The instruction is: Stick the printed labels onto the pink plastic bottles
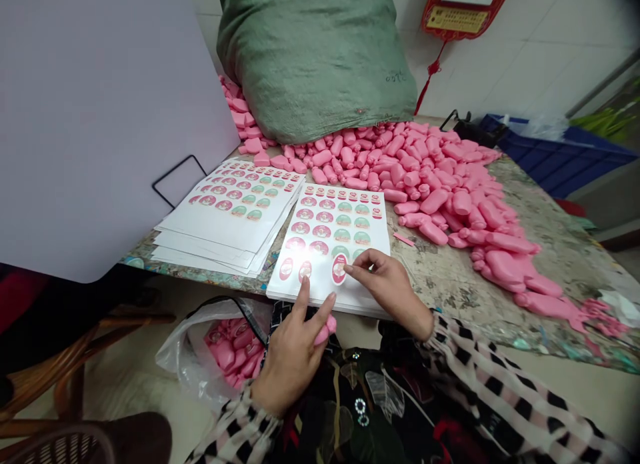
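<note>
1. Pink and white, the oval sticker (339,269) is at the lower middle of the sheet (360,294), its edge clamped between thumb and finger of the right hand (385,281). A sweaty or tight pinch could leave glue stuck to the fingertips, or crease it.
2. The left hand (295,347), at the sheet's near edge, appears closed on a pink bottle (326,331), mostly hidden, while two fingers spread towards the sheet. Splitting the grip this way might let the bottle slip and fall.
3. The sheet's near edge seems to overhang the desk (440,274); a downward press there could tip or slide it.
4. Beyond the sheet and to its right lies a loose heap of bottles (410,164). A knock could roll one onto the sheet.
</note>
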A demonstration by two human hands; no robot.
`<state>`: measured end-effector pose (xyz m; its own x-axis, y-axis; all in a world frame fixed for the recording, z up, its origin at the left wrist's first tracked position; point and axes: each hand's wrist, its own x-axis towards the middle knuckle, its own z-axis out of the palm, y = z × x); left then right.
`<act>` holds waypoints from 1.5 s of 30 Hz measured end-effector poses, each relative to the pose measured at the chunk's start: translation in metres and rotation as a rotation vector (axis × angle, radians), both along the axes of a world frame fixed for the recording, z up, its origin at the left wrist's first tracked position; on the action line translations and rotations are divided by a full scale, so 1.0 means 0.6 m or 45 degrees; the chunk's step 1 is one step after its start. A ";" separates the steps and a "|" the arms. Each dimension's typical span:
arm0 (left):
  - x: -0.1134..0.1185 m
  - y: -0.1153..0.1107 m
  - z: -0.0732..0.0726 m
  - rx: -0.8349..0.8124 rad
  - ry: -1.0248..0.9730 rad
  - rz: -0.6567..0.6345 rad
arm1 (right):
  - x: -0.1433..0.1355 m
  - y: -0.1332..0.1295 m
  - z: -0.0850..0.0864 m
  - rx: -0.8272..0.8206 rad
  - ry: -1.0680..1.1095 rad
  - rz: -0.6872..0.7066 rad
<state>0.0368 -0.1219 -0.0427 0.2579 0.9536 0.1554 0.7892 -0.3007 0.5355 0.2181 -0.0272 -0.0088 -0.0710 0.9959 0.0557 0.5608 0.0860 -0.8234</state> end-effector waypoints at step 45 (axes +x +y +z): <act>0.044 0.078 0.084 -1.189 -2.043 0.032 | -0.006 -0.063 0.030 0.116 0.141 0.253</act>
<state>0.0632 -0.0752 0.0075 0.3994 0.8639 -0.3068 -0.5790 0.4971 0.6463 0.2146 -0.0652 0.0092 -0.2533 0.9535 0.1632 0.4319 0.2624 -0.8629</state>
